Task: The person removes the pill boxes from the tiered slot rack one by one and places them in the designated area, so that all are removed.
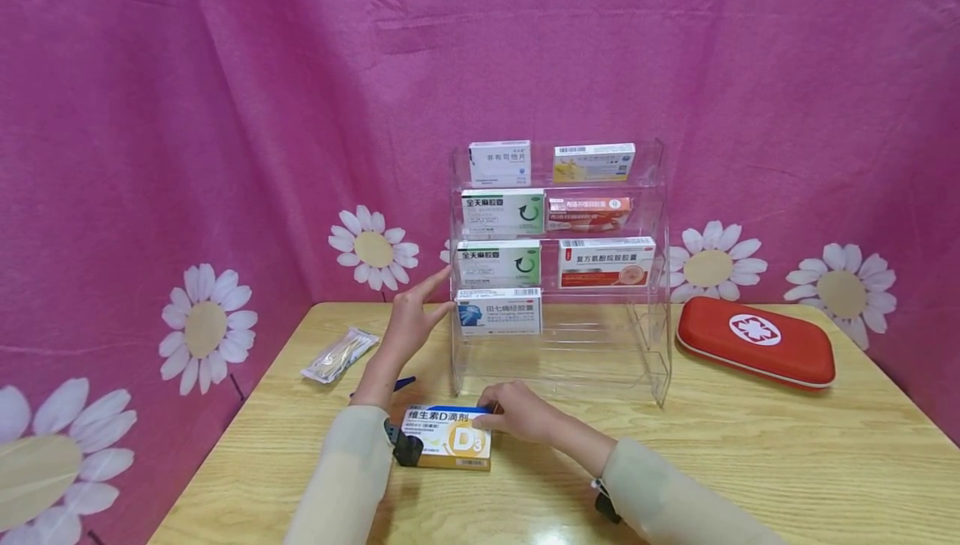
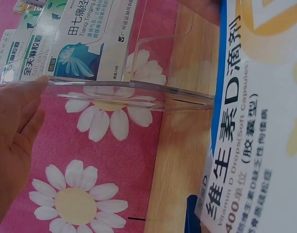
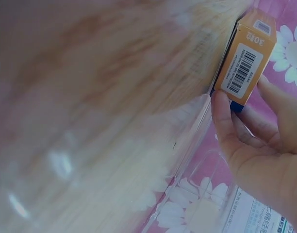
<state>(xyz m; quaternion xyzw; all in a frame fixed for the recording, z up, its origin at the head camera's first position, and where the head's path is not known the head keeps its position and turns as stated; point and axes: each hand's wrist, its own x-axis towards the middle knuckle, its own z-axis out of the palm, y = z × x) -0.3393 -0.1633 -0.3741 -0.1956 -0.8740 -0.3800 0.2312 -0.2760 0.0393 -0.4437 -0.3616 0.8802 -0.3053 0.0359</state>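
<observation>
A white and orange vitamin D drops box (image 1: 447,447) with a blue edge is pinched at its right upper corner by my right hand (image 1: 525,416). It is held low over the front of the table; whether it touches the wood I cannot tell. In the right wrist view, thumb and fingers grip the box's orange barcode end (image 3: 243,68). My left hand (image 1: 407,320) rests with extended fingers against the left side of a clear tiered display rack (image 1: 600,366). Nearest to it on the rack stands a white and blue medicine box (image 1: 500,314).
Several other medicine boxes stand on the rack's upper tiers, among them a red and white box (image 1: 607,264). A red first-aid case (image 1: 756,343) lies right of the rack. At left lie a pack of cotton swabs (image 1: 340,355) and a dark blue item (image 1: 405,382), partly hidden.
</observation>
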